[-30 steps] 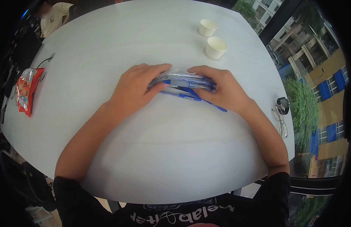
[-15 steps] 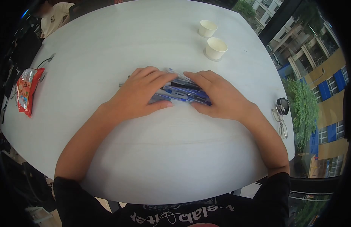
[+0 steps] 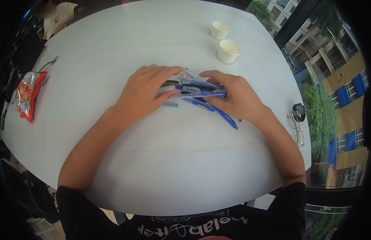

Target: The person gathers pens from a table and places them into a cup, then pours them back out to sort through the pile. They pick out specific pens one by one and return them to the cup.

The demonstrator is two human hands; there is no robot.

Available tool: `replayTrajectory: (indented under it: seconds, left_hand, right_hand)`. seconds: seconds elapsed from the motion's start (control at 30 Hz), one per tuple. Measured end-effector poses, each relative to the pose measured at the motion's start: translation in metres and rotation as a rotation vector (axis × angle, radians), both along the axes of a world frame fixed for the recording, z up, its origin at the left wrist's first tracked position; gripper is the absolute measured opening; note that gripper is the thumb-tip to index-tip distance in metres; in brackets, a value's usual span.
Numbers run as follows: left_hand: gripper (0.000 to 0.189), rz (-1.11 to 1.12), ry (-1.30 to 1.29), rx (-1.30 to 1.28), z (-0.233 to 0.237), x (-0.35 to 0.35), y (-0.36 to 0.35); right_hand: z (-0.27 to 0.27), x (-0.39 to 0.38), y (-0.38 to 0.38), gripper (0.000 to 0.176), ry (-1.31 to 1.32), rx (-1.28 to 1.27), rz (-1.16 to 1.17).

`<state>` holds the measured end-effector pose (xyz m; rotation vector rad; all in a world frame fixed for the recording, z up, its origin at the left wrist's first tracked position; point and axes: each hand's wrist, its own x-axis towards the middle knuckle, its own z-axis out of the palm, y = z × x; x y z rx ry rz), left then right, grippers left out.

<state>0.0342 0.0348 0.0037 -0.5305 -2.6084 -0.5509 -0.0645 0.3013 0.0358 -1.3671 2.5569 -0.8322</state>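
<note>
Centrally, near the middle of the white table [image 3: 173, 168], both hands meet over a bundle of blue pens [image 3: 195, 91]. Left hand [image 3: 147, 90] curls over the bundle's left end, fingers on top, thumb pressed in from below. Right hand [image 3: 235, 98] closes on the right end, fingers arched over the barrels, palm low to the table. Pens lie roughly side by side between the two hands, running left to right, some with clear barrels and blue clips; whether the bundle is lifted off the table or resting on it, cannot tell. One loose pen [image 3: 225, 117] angles out from under the right hand toward the near right, lying flat on the table. A short teal tip [image 3: 172, 105] shows just below the left thumb. Two white cups [image 3: 228, 51] stand upright beyond the hands, toward the far right, close together but apart, well clear of the pens. Red snack packet [image 3: 27, 96] lies at the far left edge. Glasses [image 3: 298, 130] sit at the right edge, near the right wrist. Another person's pale shirt [image 3: 59, 16] shows past the table's far left corner.
</note>
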Motion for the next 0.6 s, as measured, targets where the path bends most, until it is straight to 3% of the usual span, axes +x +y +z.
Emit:
replayTrajectory:
  seconds: [0.07,0.17,0.23,0.33,0.43,0.6]
  left_hand:
    - [0.055,0.024,0.033,0.023,0.001,0.0,-0.001]
    - [0.067,-0.008,-0.026,-0.029,0.003,0.002,-0.004]
    - [0.079,-0.095,-0.031,-0.119,-0.002,0.004,-0.005]
    - [0.084,-0.101,-0.075,-0.169,-0.003,0.009,-0.002]
    - [0.079,-0.194,-0.172,0.012,0.004,0.005,0.001]
    - [0.067,-0.152,-0.165,-0.028,0.007,0.006,0.005]
  right_hand:
    - [-0.001,-0.002,0.002,0.062,0.048,-0.01,-0.001]
    - [0.0,-0.001,0.006,0.073,0.109,0.046,-0.004]
    - [-0.005,0.0,0.011,0.084,0.283,0.079,0.097]
    - [-0.007,0.009,0.01,0.084,0.29,0.059,0.135]
    - [-0.005,0.014,0.004,0.076,0.288,0.083,0.156]
    - [0.001,0.024,-0.003,0.069,0.203,0.14,0.075]
